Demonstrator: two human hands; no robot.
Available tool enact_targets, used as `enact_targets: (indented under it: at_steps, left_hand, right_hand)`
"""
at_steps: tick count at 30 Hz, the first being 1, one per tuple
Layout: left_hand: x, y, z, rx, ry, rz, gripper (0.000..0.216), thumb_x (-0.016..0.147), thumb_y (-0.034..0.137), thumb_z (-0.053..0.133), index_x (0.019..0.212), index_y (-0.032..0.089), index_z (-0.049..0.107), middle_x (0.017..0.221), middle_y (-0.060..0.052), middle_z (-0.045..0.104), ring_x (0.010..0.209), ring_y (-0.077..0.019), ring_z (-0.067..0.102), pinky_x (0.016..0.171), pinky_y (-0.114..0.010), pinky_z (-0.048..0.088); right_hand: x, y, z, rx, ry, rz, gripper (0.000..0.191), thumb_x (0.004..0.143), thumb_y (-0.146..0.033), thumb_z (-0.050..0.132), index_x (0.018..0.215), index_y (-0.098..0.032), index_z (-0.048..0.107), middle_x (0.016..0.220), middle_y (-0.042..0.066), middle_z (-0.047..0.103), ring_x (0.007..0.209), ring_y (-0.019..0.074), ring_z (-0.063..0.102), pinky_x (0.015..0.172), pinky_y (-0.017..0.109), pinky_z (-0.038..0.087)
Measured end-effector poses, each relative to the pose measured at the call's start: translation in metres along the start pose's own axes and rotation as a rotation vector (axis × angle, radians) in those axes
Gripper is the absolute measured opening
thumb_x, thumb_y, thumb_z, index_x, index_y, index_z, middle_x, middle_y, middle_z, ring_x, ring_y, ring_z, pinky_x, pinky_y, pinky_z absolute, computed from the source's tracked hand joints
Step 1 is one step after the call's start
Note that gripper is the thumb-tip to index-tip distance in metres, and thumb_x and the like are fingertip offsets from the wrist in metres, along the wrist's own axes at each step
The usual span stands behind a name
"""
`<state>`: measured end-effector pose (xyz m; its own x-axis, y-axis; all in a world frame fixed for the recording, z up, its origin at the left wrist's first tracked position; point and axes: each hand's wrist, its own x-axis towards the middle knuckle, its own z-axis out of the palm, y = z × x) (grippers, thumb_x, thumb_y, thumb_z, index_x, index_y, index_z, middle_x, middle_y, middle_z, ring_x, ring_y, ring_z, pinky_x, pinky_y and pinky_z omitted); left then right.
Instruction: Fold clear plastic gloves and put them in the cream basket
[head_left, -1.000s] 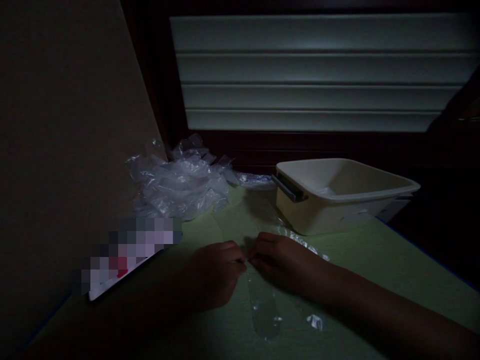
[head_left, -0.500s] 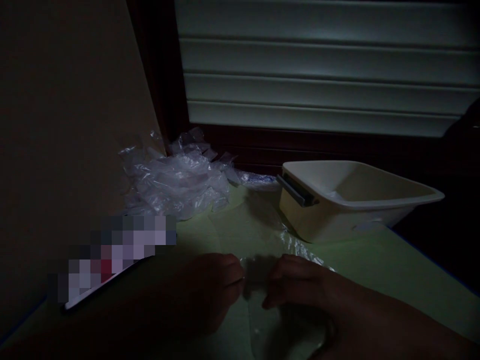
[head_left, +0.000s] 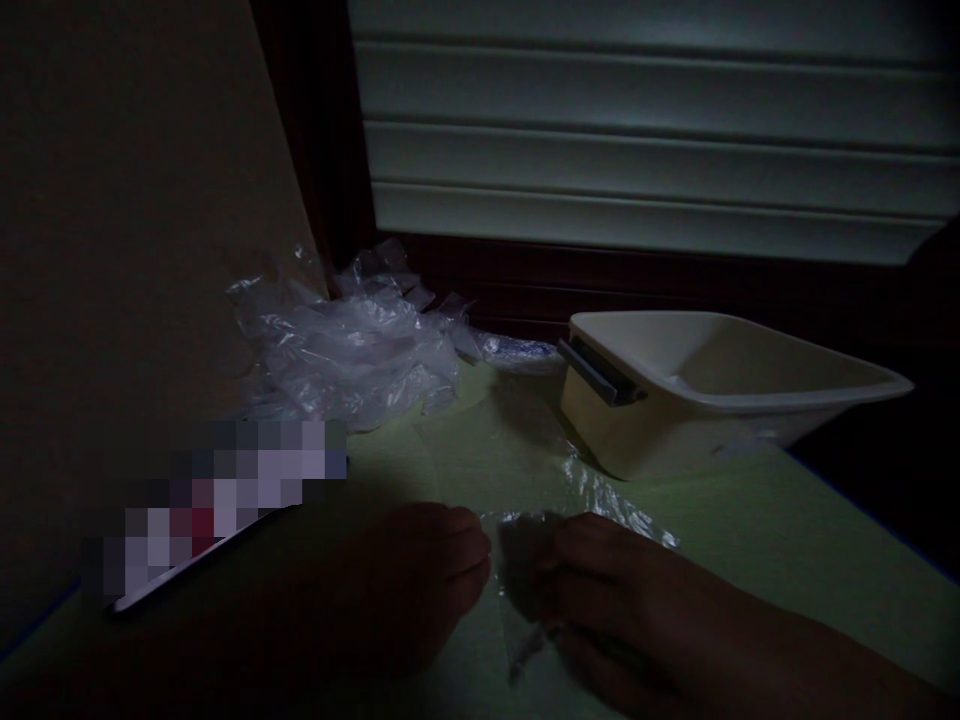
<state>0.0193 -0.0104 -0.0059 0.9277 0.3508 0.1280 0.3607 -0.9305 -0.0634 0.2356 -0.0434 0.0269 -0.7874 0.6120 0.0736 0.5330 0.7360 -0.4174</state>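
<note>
The scene is dim. My left hand [head_left: 427, 585] is closed, its thumb and fingertips pinching the left edge of a clear plastic bag [head_left: 517, 590] that lies on the green tabletop. Opposite it, my right hand [head_left: 615, 600] has its fingers curled down on the same bag, and a bunched bit of film shows by its fingertips. Its grip is partly in shadow. Beyond both hands, another stretch of clear film [head_left: 615, 500] lies flat with a shiny crinkled edge.
A heap of clear plastic bags [head_left: 360, 350] is piled at the back left, with a blue-marked plastic packet [head_left: 517, 350] beside it. A cream plastic bin [head_left: 660, 435] with a grey handle stands at the back right. A blurred-out lit screen [head_left: 225, 520] leans on the left.
My right hand has closed its fingers and come down on the bag, whose near part is now gathered by its fingertips. My left hand keeps its pinch. The view has shifted slightly.
</note>
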Motion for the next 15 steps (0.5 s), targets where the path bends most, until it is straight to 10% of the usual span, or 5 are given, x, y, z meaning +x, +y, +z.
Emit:
enact_targets:
  at_steps: [15]
  left_hand:
    - [0.002, 0.000, -0.005, 0.004, -0.026, 0.065, 0.014, 0.080, 0.006, 0.045, 0.076, 0.015, 0.055, 0.075, -0.003, 0.057, 0.065, -0.0156, 0.049, 0.055, -0.028, 0.037]
  right_hand:
    - [0.007, 0.015, 0.019, 0.294, 0.316, 0.272, 0.020, 0.087, -0.022, 0.042, 0.074, -0.017, 0.055, 0.064, 0.001, 0.058, 0.057, 0.0118, 0.053, 0.052, 0.023, 0.040]
